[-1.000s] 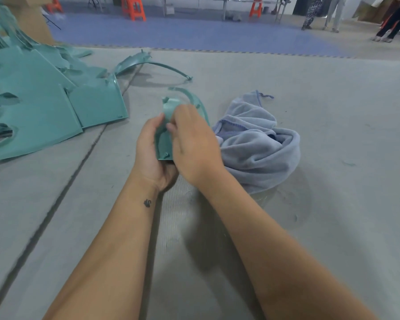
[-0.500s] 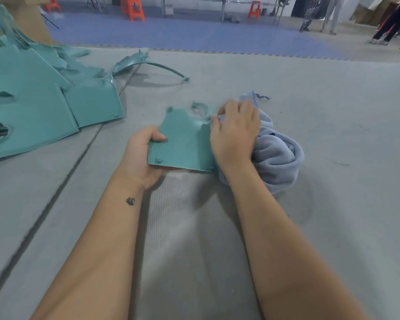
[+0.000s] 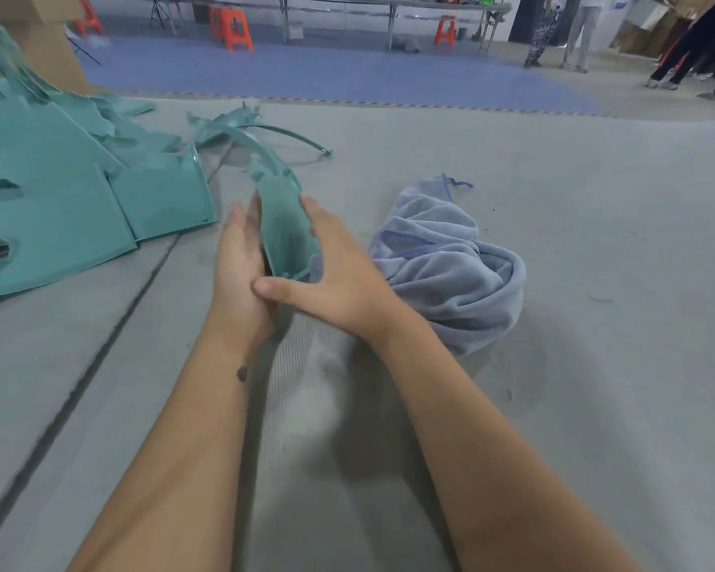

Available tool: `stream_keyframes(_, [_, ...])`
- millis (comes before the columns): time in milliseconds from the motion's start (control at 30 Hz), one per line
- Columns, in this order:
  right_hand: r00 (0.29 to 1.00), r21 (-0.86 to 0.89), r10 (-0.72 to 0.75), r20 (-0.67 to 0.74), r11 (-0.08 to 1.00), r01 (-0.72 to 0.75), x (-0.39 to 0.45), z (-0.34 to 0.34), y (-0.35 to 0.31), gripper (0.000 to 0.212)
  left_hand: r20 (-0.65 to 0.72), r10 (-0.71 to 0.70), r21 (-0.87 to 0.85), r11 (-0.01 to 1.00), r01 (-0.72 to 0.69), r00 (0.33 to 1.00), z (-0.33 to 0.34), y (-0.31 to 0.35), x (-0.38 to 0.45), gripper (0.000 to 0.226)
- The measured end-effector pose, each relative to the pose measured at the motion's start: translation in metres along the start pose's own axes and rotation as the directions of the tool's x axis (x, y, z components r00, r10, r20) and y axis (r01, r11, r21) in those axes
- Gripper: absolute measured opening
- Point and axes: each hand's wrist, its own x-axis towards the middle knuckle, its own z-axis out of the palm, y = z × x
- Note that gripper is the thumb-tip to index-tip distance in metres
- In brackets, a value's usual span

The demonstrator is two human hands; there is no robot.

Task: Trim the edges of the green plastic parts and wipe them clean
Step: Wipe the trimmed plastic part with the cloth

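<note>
A green plastic part (image 3: 283,229) stands on edge over the table (image 3: 554,406), pressed between flat, straight-fingered left hand (image 3: 238,266) and right hand (image 3: 339,270), likely for inspection; cloth (image 3: 450,258) waits just right.

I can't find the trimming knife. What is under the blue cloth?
Only the grey mat shows around the crumpled blue cloth. Its folds cover whatever lies beneath, so a knife there cannot be ruled out.

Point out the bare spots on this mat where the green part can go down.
Free: the grey mat right of and beyond the blue towel, and the near strip left of the left hand, below the pile of green parts. Crowded: the far left, under that pile, and around the curved green strip.
</note>
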Motion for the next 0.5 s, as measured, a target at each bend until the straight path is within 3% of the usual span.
stream_keyframes(33, [0.998, 0.049, 0.052, 0.037, 0.997, -0.054, 0.001, 0.005, -0.002, 0.114, 0.025, -0.061, -0.056, 0.996, 0.062, 0.998, -0.001, -0.001, -0.001, 0.060])
stream_keyframes(100, [0.995, 0.101, 0.099, 0.007, 0.990, -0.099, 0.005, 0.008, -0.001, 0.107, 0.109, -0.119, -0.097, 0.987, 0.129, 0.987, -0.005, -0.001, -0.001, 0.077])
stream_keyframes(167, [0.991, 0.174, 0.121, -0.063, 0.979, -0.109, 0.006, 0.006, 0.002, 0.090, 0.209, -0.148, -0.081, 0.983, 0.168, 0.967, -0.009, 0.001, -0.001, 0.082])
stream_keyframes(233, [0.980, 0.343, 0.156, -0.120, 0.933, -0.107, 0.008, 0.003, 0.003, 0.062, 0.209, -0.164, 0.014, 0.986, 0.165, 0.964, -0.008, -0.004, 0.002, 0.075])
stream_keyframes(300, [0.958, 0.577, 0.213, -0.192, 0.814, -0.066, 0.011, -0.001, 0.000, 0.035, 0.104, -0.124, 0.190, 0.976, 0.102, 0.987, -0.006, -0.012, 0.003, 0.058])
stream_keyframes(400, [0.900, 0.784, 0.353, -0.256, 0.620, -0.020, 0.014, -0.018, 0.001, 0.028, -0.169, 0.136, 0.561, 0.827, -0.019, 0.976, -0.010, -0.015, 0.010, 0.028])
stream_keyframes(433, [0.887, 0.832, 0.396, -0.237, 0.555, -0.025, 0.014, -0.024, 0.002, 0.026, -0.220, 0.192, 0.583, 0.812, -0.029, 0.956, -0.015, -0.014, 0.014, 0.035])
stream_keyframes(500, [0.881, 0.895, 0.447, -0.152, 0.441, -0.069, 0.014, -0.030, 0.003, 0.020, -0.269, 0.139, 0.394, 0.919, -0.023, 0.953, -0.022, -0.010, 0.019, 0.043])
